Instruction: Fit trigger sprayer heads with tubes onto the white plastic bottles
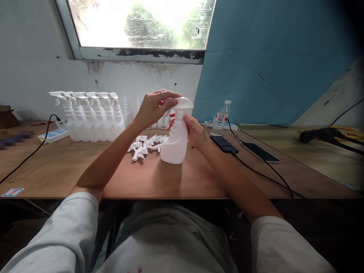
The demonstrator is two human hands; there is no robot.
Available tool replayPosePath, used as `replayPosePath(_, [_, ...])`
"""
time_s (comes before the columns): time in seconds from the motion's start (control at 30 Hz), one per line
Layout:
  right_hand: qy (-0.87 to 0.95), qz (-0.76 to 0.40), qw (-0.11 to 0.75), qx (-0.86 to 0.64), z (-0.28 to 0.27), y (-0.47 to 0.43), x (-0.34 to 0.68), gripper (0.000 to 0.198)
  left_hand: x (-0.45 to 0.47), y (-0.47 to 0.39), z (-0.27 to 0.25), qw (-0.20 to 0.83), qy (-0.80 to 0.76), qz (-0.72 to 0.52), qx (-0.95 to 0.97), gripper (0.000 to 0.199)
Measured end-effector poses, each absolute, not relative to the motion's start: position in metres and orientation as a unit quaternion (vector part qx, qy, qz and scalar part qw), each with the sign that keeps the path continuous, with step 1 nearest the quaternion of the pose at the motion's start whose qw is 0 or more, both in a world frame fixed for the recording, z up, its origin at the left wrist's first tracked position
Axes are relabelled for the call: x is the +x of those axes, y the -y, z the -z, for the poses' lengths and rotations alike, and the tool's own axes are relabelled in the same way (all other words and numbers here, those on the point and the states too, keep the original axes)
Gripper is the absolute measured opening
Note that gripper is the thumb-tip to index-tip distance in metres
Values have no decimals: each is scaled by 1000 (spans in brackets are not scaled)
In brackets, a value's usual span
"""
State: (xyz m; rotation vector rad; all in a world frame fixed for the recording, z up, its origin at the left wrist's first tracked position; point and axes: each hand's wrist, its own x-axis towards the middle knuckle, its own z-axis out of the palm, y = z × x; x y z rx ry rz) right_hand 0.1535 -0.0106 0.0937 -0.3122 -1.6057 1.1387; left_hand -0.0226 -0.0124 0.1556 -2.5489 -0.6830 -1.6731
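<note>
A translucent white spray bottle (174, 146) stands upright on the table in front of me. A white spray head (185, 102) sits on its neck. From the left, my left hand (155, 107), with a ring on one finger, grips the top of the head between fingers and thumb. My right hand (195, 131) is closed around the bottle's neck just below, its thumb in front and some fingers hidden behind. Beside the bottle's left side lies a loose heap of small white trigger pieces (143, 146).
Several bottles with spray heads (91, 119) stand in a row at the back left, by a white power strip (54, 135). Right of my hands are a water bottle (222, 119), two phones, a dark one (224, 144) and a white-edged one (261, 152), and black cables.
</note>
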Motion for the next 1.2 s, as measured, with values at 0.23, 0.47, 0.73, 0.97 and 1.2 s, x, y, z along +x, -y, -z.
replayPosePath(0.23, [664, -512, 529, -127, -93, 8, 154, 47, -20, 7, -151, -8, 212, 542, -813, 28])
replayPosePath(0.47, [654, -521, 537, -111, -90, 7, 153, 44, -20, 8, -152, -3, 212, 532, -820, 24])
replayPosePath(0.73, [647, -493, 568, -126, -89, 1, 144, 44, -21, 3, -151, 2, 221, 528, -820, 23])
replayPosePath(0.97, [641, -500, 568, -131, -92, 2, 143, 43, -20, -3, -149, -3, 216, 533, -818, 27])
replayPosePath(1.2, [634, -517, 560, -135, -94, 1, 141, 42, -18, -4, -149, -12, 235, 528, -816, 27])
